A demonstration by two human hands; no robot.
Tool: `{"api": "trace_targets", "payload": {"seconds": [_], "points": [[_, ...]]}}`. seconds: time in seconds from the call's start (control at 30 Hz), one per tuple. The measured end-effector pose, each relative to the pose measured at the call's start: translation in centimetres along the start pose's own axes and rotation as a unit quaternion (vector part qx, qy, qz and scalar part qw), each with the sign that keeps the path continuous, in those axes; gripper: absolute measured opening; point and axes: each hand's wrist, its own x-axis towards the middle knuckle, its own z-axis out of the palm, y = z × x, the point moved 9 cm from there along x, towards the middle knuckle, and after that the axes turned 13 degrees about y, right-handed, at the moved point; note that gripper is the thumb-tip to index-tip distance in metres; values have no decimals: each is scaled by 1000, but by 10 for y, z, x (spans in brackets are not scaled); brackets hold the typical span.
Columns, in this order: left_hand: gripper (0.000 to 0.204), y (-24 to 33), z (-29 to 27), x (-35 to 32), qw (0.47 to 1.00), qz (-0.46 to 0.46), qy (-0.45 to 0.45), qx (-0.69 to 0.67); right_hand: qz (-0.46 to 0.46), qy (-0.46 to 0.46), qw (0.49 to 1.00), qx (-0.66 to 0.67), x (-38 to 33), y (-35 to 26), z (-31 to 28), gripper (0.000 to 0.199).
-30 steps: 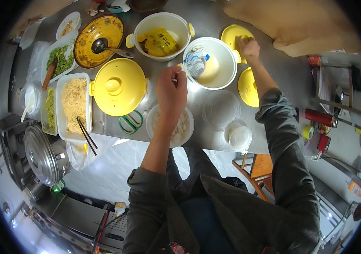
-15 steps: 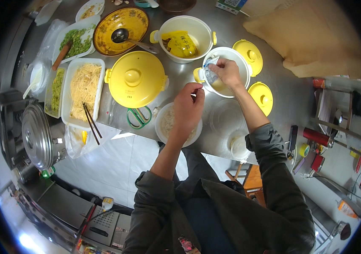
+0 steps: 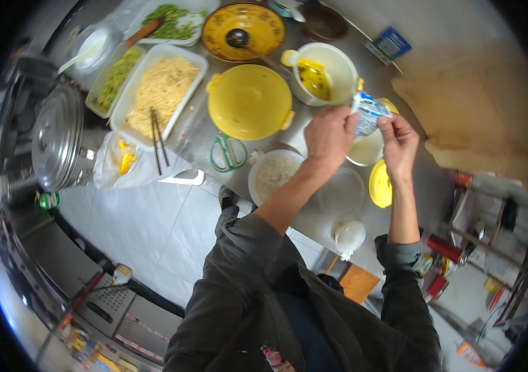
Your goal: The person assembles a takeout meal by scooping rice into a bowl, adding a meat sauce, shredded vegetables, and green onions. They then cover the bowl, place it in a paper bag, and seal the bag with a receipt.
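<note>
A small blue-and-white sachet (image 3: pixel 368 115) is stretched between my two hands above a white pot (image 3: pixel 363 152). My left hand (image 3: pixel 331 135) pinches its left edge, while the fingers of my right hand (image 3: pixel 399 142) close on its right side. Both hands hide much of that pot. Just beyond them stands another white pot (image 3: pixel 342 62) with yellow handles and a yellow plastic packet (image 3: pixel 315 80) inside. Below my left wrist sits a white bowl of rice-like grains (image 3: pixel 275 175).
A yellow lidded pot (image 3: pixel 250 102), green-handled scissors (image 3: pixel 228 154) and a tub of pale shreds (image 3: pixel 163 90) with dark chopsticks (image 3: pixel 157 139) lie left. Behind is a yellow dish (image 3: pixel 264 31) with a ladle. A round yellow lid (image 3: pixel 380 184) and a clear cup (image 3: pixel 349 235) are nearer right.
My left hand has moved from over the bowl to the sachet and now grips it too. The sachet has been raised from the pot's rim. The whole view has shifted.
</note>
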Motion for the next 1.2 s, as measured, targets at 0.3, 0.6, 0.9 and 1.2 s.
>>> {"api": "trace_targets", "payload": {"seconds": [0.3,0.6,0.9,1.2], "points": [[17,34,-97,97,990,49,112,-67,43,10,992,117,18,-59,104,41],[20,-18,-127,177,979,-131,84,-129,-80,86,993,7,-16,-71,182,25],[16,-117,-73,237,930,-278,11,-239,-219,38,926,-306,70,-87,228,19],[12,-209,-51,249,815,-452,-4,-362,-476,-135,728,-475,85,-126,334,22]]}}
